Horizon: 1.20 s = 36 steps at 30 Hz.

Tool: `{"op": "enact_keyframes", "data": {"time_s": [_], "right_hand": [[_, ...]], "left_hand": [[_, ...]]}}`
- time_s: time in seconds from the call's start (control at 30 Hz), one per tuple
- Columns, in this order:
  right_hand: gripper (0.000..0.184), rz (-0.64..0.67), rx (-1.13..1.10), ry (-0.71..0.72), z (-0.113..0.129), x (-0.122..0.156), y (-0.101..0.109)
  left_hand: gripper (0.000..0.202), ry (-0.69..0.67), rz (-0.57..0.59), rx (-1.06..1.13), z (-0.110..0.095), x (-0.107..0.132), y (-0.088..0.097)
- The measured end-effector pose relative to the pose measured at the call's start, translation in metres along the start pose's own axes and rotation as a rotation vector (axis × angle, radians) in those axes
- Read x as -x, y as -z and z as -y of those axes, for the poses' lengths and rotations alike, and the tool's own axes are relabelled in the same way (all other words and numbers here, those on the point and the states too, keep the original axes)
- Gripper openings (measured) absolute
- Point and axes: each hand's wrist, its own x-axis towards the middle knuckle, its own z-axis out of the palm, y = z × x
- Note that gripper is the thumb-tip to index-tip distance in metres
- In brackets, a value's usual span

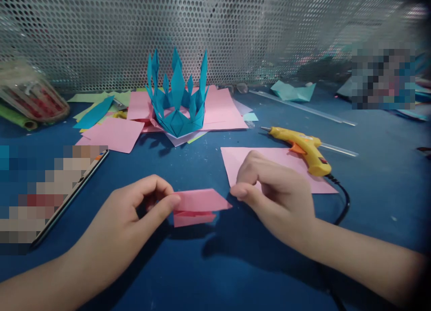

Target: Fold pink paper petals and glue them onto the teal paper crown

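Note:
A small strip of folded pink paper [197, 201] is pinched at its left end between the thumb and fingers of my left hand [139, 208]. It is held just above the blue table, its layers parted along the lower side and its right end pointed. Close to that point, my right hand [276, 192] has its fingers curled in and thumb and forefinger together, with nothing visible between them and a slight gap to the paper. Behind my right hand lies a flat pink sheet [323, 185], and a yellow glue gun [303, 145] rests on its right part.
A blue paper crown [178, 109] stands at the back on pink sheets [225, 109]. Paper pieces [112, 133] lie to its left, near a tablet [72, 192] and a clear container [37, 93]. Glue sticks [303, 107] lie behind the gun; its black cord [346, 203] runs past my right forearm.

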Motion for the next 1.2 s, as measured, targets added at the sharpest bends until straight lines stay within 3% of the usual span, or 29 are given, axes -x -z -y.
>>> {"op": "enact_keyframes", "data": {"time_s": [0.1,0.23,0.33,0.37,0.43,0.63,0.73,0.83,0.87,0.93,1.07,1.2], "right_hand": [[0.036,0.078,0.058,0.234,0.004,0.004,-0.002],[0.035,0.351,0.079,0.251,0.003,0.01,-0.009],[0.022,0.433,0.09,0.27,0.0,0.012,-0.012],[0.016,0.435,0.098,0.28,0.0,0.012,-0.013],[0.012,0.39,0.135,0.304,-0.001,0.012,-0.011],[0.027,0.249,0.393,0.412,-0.009,0.005,0.001],[0.029,0.335,0.342,0.382,-0.013,0.004,0.004],[0.014,0.469,0.27,0.302,-0.011,0.006,0.002],[0.022,0.488,0.266,0.283,-0.01,0.007,0.001],[0.037,0.489,0.269,0.246,-0.009,0.01,-0.003],[0.009,0.397,0.213,0.16,-0.01,0.011,-0.007],[0.017,0.281,0.236,0.216,-0.013,0.008,-0.001]], "left_hand": [[0.029,-0.087,0.022,0.013,0.0,0.005,-0.005],[0.027,-0.085,0.115,0.094,-0.002,0.008,-0.01],[0.015,-0.05,0.128,0.079,-0.002,0.008,-0.01],[0.01,-0.079,0.136,0.053,-0.001,0.008,-0.009],[0.02,-0.177,0.152,-0.01,0.0,0.006,-0.007],[0.028,-0.317,0.187,-0.159,0.001,0.003,-0.005],[0.031,-0.363,0.16,-0.297,0.003,0.007,-0.006],[0.035,-0.458,0.138,-0.464,0.007,0.013,-0.007],[0.036,-0.49,0.129,-0.502,0.008,0.015,-0.008],[0.035,-0.541,0.068,-0.557,0.008,0.016,-0.009],[0.041,-0.74,-0.077,-0.676,0.006,0.016,-0.013],[0.038,-0.763,-0.128,-0.673,0.006,0.018,-0.021]]}}
